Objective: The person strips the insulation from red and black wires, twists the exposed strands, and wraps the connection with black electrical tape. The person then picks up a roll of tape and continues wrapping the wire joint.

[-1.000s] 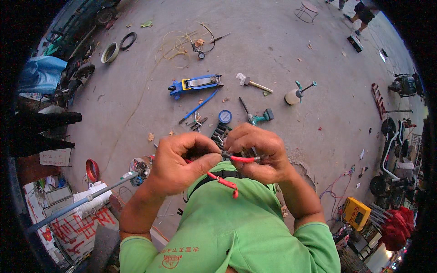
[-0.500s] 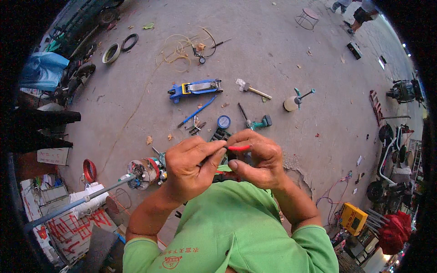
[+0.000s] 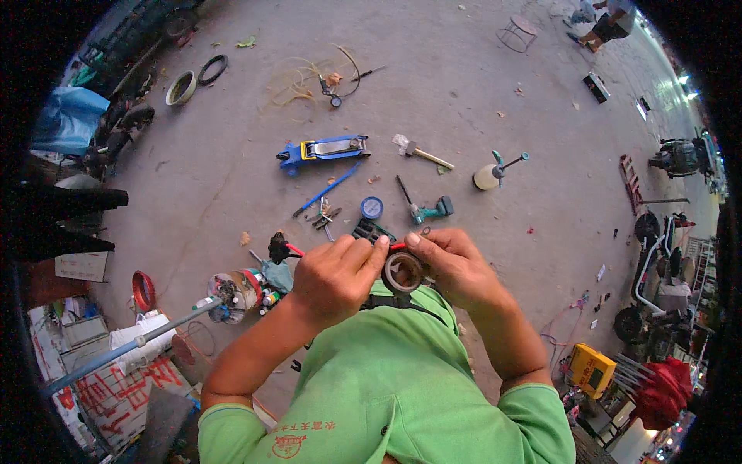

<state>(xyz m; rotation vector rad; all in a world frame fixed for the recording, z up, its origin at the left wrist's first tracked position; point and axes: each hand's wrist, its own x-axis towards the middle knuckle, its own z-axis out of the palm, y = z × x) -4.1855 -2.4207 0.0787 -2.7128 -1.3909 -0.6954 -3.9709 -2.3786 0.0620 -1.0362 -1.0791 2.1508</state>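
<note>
My left hand [image 3: 332,274] is closed, thumb and forefinger pinching near a short red cable-like piece [image 3: 398,247]. My right hand [image 3: 457,267] pinches the same piece from the other side. Just below the fingertips, in front of my shirt, hangs a dark ring [image 3: 403,272] with a brownish inner edge, like a roll of tape; what carries it is hidden. Past the left knuckles a black clump [image 3: 279,247] with a red end sticks out. Whether it joins the red piece inside the hand cannot be seen.
Ahead on the concrete lie a blue floor jack [image 3: 325,149], its blue handle bar [image 3: 327,189], a hammer [image 3: 423,155], a green cordless tool [image 3: 431,210], a spray bottle [image 3: 488,177] and a blue round tin [image 3: 372,207]. A tool-filled bucket [image 3: 232,295] stands left.
The dark ring has come into view below my fingers, and the black clump beside my left hand. My right hand has turned, its thumb now pointing toward the left fingertips.
</note>
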